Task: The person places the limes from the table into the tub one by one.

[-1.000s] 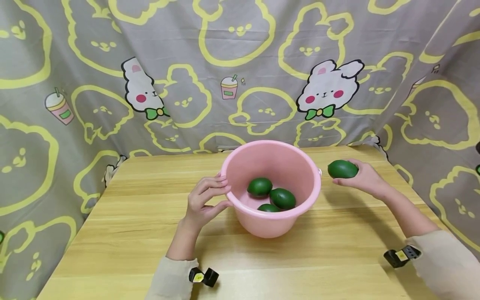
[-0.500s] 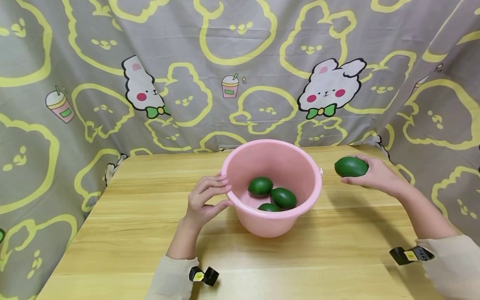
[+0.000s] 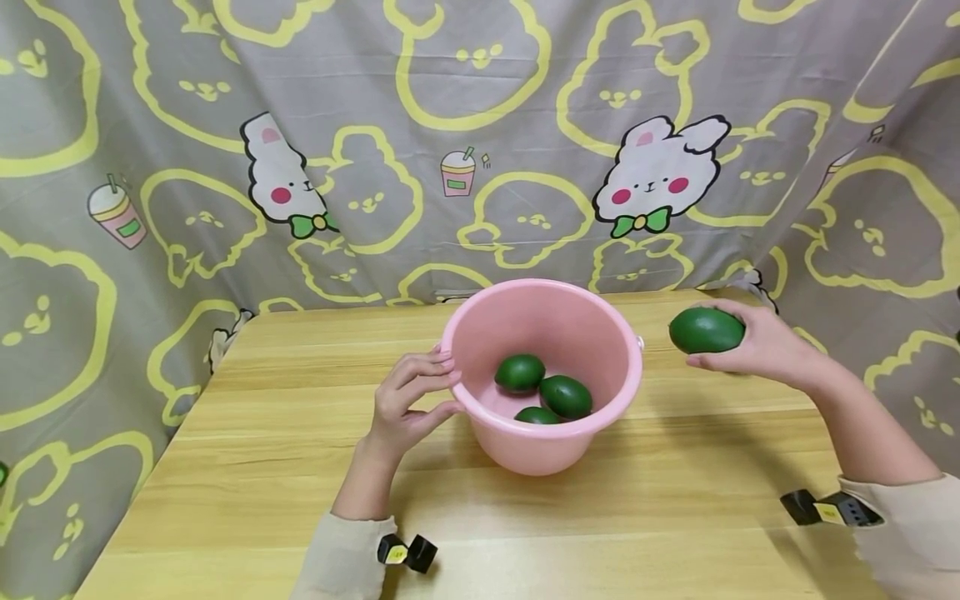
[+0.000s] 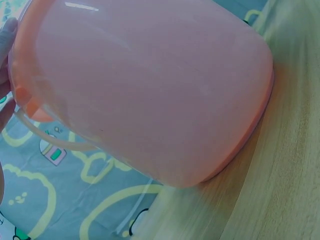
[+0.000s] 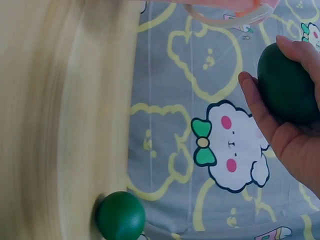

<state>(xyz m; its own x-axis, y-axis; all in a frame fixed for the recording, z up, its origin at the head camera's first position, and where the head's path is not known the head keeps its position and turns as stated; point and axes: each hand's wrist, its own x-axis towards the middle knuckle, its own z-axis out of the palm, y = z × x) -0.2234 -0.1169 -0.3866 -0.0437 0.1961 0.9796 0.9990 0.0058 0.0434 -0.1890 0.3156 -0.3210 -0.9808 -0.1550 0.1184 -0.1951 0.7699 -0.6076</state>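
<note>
A pink bucket (image 3: 534, 454) stands on the wooden table, with three smooth dark green oval fruits (image 3: 566, 397) visible at its bottom. My left hand (image 3: 408, 400) holds the bucket's left rim, fingertips and thumb at the edge; in the left wrist view the bucket's side (image 4: 150, 90) fills most of the frame. To the right of the bucket, my right hand (image 3: 757, 342) grips another green oval fruit (image 3: 707, 331) above the table. The right wrist view shows thumb and fingers on either side of this fruit (image 5: 287, 85).
One more green fruit (image 5: 120, 216) lies on the table in the right wrist view, hidden behind my right hand in the head view. The bucket's pale handle (image 5: 235, 21) hangs at its far side. A patterned grey curtain (image 3: 480, 150) encloses the table (image 3: 300, 475) at the back and sides.
My right hand has moved right and slightly up with the green oval fruit, which now looks larger in the head view. The left hand and the bucket stay in place.
</note>
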